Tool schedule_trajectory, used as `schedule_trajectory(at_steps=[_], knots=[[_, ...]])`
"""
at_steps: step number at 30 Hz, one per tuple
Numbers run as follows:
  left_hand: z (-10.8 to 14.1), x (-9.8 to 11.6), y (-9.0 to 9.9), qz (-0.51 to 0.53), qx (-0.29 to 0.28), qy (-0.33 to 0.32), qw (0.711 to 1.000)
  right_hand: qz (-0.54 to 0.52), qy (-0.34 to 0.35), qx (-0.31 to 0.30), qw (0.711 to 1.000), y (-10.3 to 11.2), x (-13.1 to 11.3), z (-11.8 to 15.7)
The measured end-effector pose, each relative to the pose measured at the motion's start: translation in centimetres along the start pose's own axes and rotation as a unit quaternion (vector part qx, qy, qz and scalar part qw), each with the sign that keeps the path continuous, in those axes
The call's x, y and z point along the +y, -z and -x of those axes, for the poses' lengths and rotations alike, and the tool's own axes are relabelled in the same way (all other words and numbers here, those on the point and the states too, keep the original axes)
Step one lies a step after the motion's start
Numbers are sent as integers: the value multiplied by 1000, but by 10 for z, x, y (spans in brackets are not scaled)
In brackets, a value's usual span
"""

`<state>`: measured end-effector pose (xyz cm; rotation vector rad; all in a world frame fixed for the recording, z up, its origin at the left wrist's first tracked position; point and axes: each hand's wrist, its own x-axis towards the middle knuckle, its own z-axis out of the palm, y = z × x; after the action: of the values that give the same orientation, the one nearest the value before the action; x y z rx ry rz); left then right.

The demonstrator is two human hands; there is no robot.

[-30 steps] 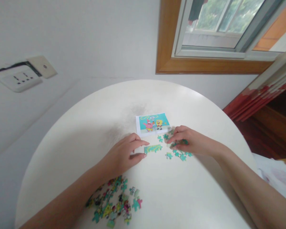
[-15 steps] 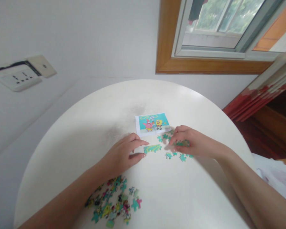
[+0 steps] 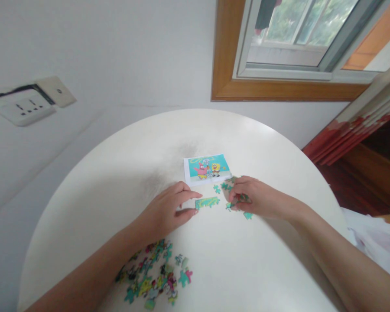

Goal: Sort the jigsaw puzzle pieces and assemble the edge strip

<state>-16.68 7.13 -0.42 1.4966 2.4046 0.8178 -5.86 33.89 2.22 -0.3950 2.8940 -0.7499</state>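
Observation:
A short strip of joined jigsaw pieces [image 3: 208, 202], teal with yellow-green marks, lies flat on the round white table [image 3: 234, 264]. My left hand [image 3: 172, 206] holds its left end, index finger at the upper edge and thumb at the lower. Just right of the strip, my right hand [image 3: 258, 195] has its fingertips closed on a teal jigsaw piece [image 3: 228, 206], which they partly cover. Loose teal pieces [image 3: 217, 189] lie around and beneath the right hand, some hidden by it. Beyond both hands is a printed cartoon picture [image 3: 208, 168] on white paper.
A heap of mixed-colour jigsaw pieces [image 3: 152, 284] lies at the near left, partly behind my left forearm. A wall with a socket [image 3: 32, 106] and a wood-framed window [image 3: 225, 89] stands beyond the table. A red and white curtain [image 3: 341, 132] hangs at the right.
My right hand has come slightly nearer and its fingertips have lowered onto a loose teal piece beside the strip. My left hand keeps its place at the strip.

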Motion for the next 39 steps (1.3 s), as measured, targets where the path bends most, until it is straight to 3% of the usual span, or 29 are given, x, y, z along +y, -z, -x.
schedule_trajectory(at_steps=[10,20,39], knots=[[0,0,0,2,-1,3,1000,-30,-8,19,999,-3,6,-4],[-1,2,1,-2,-1,3,1000,0,-26,55,998,-8,4,-11],[-3,4,0,-12,-1,0,1000,41,-26,62,997,-12,-2,-12]])
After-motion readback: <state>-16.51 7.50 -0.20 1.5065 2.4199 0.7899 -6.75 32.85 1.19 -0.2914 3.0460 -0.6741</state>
